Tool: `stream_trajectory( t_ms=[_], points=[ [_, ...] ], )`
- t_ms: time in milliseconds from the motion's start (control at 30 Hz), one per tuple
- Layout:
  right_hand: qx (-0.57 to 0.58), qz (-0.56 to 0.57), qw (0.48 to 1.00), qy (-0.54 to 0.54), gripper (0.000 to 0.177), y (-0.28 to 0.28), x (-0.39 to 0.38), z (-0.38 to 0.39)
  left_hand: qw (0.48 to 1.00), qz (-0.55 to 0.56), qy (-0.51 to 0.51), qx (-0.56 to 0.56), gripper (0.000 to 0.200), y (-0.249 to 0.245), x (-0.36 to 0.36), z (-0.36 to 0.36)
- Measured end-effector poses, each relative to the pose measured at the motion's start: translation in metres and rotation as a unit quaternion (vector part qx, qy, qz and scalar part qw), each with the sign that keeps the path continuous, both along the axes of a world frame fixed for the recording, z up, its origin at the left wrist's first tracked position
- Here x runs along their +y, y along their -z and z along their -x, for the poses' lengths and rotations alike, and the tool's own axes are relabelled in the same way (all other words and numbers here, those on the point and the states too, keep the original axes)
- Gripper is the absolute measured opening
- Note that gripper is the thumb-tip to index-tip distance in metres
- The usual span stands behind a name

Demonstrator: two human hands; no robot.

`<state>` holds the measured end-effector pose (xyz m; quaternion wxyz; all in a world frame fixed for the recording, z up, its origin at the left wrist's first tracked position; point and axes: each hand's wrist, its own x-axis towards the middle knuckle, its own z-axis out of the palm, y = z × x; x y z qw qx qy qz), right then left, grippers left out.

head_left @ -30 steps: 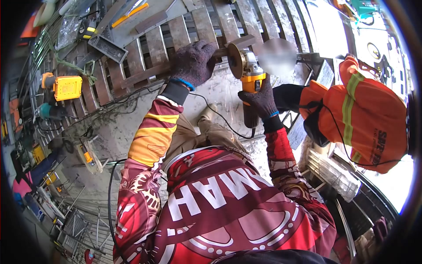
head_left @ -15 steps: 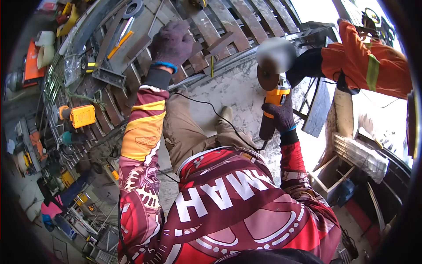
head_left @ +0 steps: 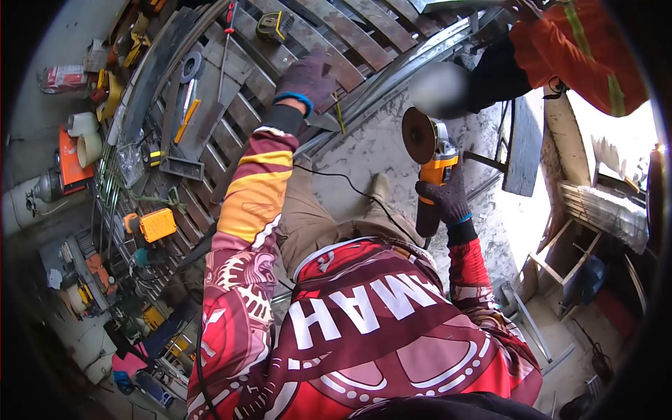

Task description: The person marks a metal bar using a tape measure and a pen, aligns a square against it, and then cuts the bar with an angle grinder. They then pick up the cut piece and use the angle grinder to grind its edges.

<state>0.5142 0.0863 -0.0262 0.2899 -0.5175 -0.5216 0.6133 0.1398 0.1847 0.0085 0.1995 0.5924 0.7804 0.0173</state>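
My right hand (head_left: 446, 198), in a dark glove, grips the body of a yellow and black angle grinder (head_left: 438, 168). The grinder's brown disc (head_left: 419, 136) points toward the top of the view, over the floor and apart from the slatted metal workbench. My left hand (head_left: 306, 80), also gloved, is over the bench slats with its fingers curled. Whatever may be in those fingers is hidden. Close by it are a flat steel piece (head_left: 323, 122) and a thin yellow stick (head_left: 339, 113). A black cord runs from the grinder across my legs.
On the bench (head_left: 343, 31) lie a tape measure (head_left: 274, 26), a red-handled screwdriver (head_left: 227, 28), a grey ring (head_left: 190, 65), and a yellow cordless tool (head_left: 157, 225). A person in orange (head_left: 570, 52) is at the upper right. A wooden frame (head_left: 568, 255) stands at right.
The view has shifted. My left hand appears farther right and lower, still over the slats. The grinder stays in my right hand. The person in orange is bent nearer the bench top.
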Motion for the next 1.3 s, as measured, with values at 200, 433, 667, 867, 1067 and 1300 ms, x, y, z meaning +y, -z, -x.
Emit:
stream_trajectory(
  t_ms=[200, 433, 667, 867, 1067, 1300],
  points=[
    [-0.006, -0.010, 0.999, -0.032, 0.080, -0.002, 0.014, 0.006, 0.930, -0.247, -0.108, -0.251, 0.057, 0.006, -0.045, 0.048],
    [0.007, 0.070, 0.993, -0.090, 0.097, -0.017, 0.038, 0.036, 0.739, -0.398, -0.292, -0.459, 0.039, -0.003, -0.049, 0.048],
    [0.012, -0.048, 0.988, -0.144, 0.101, -0.022, 0.033, 0.061, 0.586, -0.379, -0.348, -0.626, 0.036, 0.006, -0.073, 0.041],
    [-0.009, -0.044, 0.982, -0.184, 0.111, -0.025, 0.032, 0.066, 0.568, -0.358, -0.399, -0.624, 0.050, 0.005, -0.107, 0.014],
    [-0.017, -0.072, 0.974, -0.215, 0.115, -0.028, 0.035, 0.077, 0.739, -0.370, -0.314, -0.468, 0.065, -0.025, -0.108, -0.008],
    [-0.001, -0.097, 0.968, -0.230, 0.112, -0.026, 0.038, 0.091, 0.775, -0.360, -0.271, -0.443, 0.064, -0.025, -0.108, -0.022]
  ],
)
